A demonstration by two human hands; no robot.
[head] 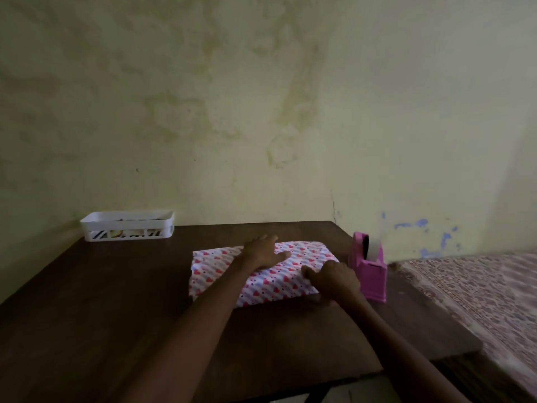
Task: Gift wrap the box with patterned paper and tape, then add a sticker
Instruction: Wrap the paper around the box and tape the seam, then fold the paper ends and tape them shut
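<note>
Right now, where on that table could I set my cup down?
Widest bare patch: the table left of the wrapped box, from the white basket down to the near edge. The strip before the box is bare, but both forearms cross it. Crowded on the right: left hand and right hand on the box, pink tape dispenser beside it.

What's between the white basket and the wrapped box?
Nothing but a bare stretch of the dark table separates the white basket from the wrapped box, as the head view shows.

Head camera looks forward and down, close over the table (87, 315).
</note>
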